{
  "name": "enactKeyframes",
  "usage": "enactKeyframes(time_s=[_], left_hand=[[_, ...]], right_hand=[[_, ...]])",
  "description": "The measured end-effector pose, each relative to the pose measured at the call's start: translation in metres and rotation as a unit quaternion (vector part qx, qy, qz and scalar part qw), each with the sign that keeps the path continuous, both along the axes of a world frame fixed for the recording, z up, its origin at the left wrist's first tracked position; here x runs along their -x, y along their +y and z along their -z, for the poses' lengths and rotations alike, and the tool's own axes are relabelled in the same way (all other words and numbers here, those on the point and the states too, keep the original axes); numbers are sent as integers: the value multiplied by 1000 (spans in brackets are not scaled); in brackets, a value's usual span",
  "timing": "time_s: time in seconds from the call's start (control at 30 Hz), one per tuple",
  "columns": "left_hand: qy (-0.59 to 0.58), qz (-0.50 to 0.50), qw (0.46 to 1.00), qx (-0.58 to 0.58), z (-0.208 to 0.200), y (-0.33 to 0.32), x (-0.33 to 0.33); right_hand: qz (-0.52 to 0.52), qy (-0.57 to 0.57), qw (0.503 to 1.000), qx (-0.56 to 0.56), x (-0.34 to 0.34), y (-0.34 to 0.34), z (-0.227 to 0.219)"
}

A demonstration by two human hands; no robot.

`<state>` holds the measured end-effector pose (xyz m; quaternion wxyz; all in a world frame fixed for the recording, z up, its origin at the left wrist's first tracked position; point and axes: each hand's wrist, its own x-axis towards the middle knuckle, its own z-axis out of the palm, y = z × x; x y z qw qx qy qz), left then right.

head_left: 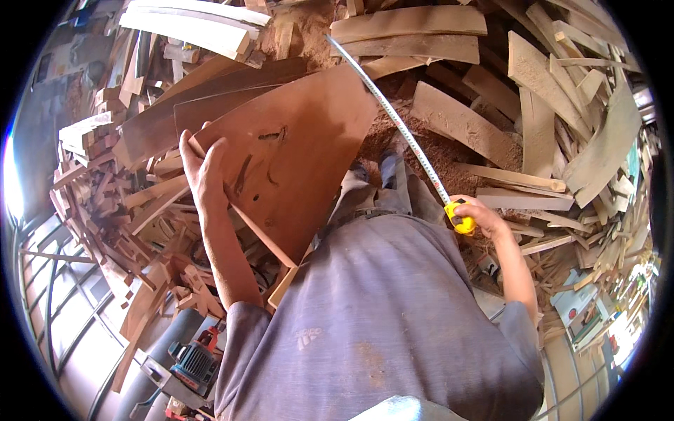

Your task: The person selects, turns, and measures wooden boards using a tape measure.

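My left hand (205,165) grips the left edge of a broad reddish-brown wooden board (302,133), which stands tilted in front of me with a few dark marks on its face. The thumb lies on the near face, and some fingers are hidden behind the edge. In my right hand (481,214) is a yellow tape measure (460,217). Its blade (400,126) is pulled far out and runs up and to the left, past the board's right corner. The blade's tip is beyond the board's top edge, over sawdust.
Offcuts and curved planks (460,123) lie piled on the right and at the far side. Small wood blocks (105,182) are heaped on the left. A power tool with a motor housing (193,365) sits at lower left. Sawdust (309,38) covers the ground.
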<state>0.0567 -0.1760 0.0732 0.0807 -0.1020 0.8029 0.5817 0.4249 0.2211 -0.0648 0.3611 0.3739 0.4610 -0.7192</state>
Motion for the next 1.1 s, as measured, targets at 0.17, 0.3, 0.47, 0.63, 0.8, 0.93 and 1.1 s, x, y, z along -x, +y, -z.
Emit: enactKeyframes(time_s=[0.17,0.3,0.47,0.63,0.8,0.93,1.1], left_hand=[[10,4,1000,22,12,-27,-6],[4,0,1000,-16,24,-56,-17],[30,-2,999,-38,33,-75,-45],[38,-8,997,-66,40,-82,-79],[36,-25,995,-94,38,-81,-104],[58,38,994,-84,39,-71,-117],[99,120,988,-8,25,-52,-116]], right_hand=[[-181,22,956,-231,-13,2,41],[-173,4,958,-231,-28,9,72],[-125,0,967,-223,-28,17,90],[-154,-11,957,-245,-4,17,77],[-200,-9,934,-295,14,11,66],[-215,-42,930,-296,14,2,62],[-185,-54,940,-283,-2,8,76]])
